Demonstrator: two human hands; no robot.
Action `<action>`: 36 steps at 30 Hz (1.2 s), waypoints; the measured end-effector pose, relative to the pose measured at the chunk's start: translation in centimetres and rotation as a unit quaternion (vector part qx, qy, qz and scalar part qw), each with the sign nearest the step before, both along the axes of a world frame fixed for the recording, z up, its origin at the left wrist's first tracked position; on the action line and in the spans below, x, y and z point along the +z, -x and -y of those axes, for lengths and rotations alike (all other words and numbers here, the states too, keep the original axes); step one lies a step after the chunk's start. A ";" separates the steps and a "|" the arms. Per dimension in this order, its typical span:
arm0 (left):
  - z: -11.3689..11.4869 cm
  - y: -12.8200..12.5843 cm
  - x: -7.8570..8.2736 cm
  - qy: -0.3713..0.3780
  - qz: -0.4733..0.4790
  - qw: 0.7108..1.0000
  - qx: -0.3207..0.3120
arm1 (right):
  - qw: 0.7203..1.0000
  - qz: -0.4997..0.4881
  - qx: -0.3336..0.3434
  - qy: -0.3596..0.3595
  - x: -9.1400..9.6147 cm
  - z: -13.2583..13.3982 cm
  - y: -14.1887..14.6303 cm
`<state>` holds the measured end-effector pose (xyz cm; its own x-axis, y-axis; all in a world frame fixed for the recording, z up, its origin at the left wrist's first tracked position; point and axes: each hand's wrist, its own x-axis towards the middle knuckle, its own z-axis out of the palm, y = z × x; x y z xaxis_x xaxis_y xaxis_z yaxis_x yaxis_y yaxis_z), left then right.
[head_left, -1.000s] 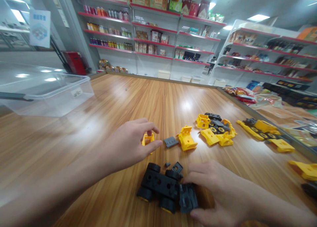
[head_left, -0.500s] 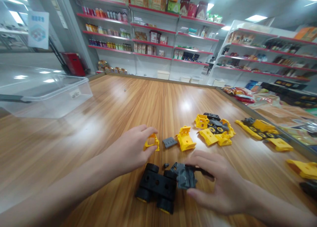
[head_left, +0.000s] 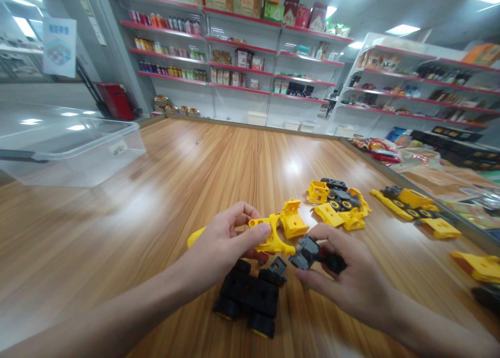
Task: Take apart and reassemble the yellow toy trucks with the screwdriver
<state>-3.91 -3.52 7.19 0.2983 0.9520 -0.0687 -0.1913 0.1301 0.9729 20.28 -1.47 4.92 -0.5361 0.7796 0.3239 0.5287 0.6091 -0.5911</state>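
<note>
My left hand (head_left: 234, 235) pinches a yellow toy vehicle part (head_left: 275, 238) with a ring-shaped end, held above the table. More yellow plastic (head_left: 196, 237) shows behind that hand; I cannot tell whether it belongs to the same part. In my right hand (head_left: 344, 274) is a dark grey toy vehicle part (head_left: 304, 252) with a black piece behind it, its front close to the yellow part's tip. Below my hands a black wheeled chassis (head_left: 248, 295) rests on the table, with a small grey piece (head_left: 278, 266) at its upper right corner. A yellow cab-like part (head_left: 294, 220) lies just beyond.
Yellow and grey toy parts (head_left: 339, 204) are grouped to the right, with another wheeled toy group (head_left: 416, 201) farther right. A clear plastic bin (head_left: 78, 160) stands at the left. Stocked shelves (head_left: 242, 48) rise behind the wooden table (head_left: 219, 160).
My left hand has moved right and turned, bringing the yellow part towards the right hand. My right hand has lifted and tilted the grey part. The flat grey plate is now hidden.
</note>
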 end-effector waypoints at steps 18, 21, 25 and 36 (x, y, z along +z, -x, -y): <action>-0.2 -0.4 -0.5 0.161 0.091 0.980 -0.073 | 0.996 -0.032 -0.015 -0.079 0.4 -0.3 0.3; 0.1 -0.6 -0.4 0.168 0.070 0.981 -0.070 | 0.998 -0.033 -0.012 -0.058 0.3 -0.3 0.4; 0.3 -0.7 -0.6 0.164 0.072 0.982 -0.055 | 0.997 -0.049 -0.001 -0.055 0.1 -0.1 0.3; 0.4 -0.6 -1.2 0.062 0.062 0.994 -0.061 | 0.998 -0.032 0.038 0.031 1.6 0.4 0.2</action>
<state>-3.28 -3.91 5.99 0.4242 0.8948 -0.1396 -0.2841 0.2778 0.9177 20.05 -1.86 6.53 -0.5732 0.7574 0.3127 0.4425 0.6073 -0.6598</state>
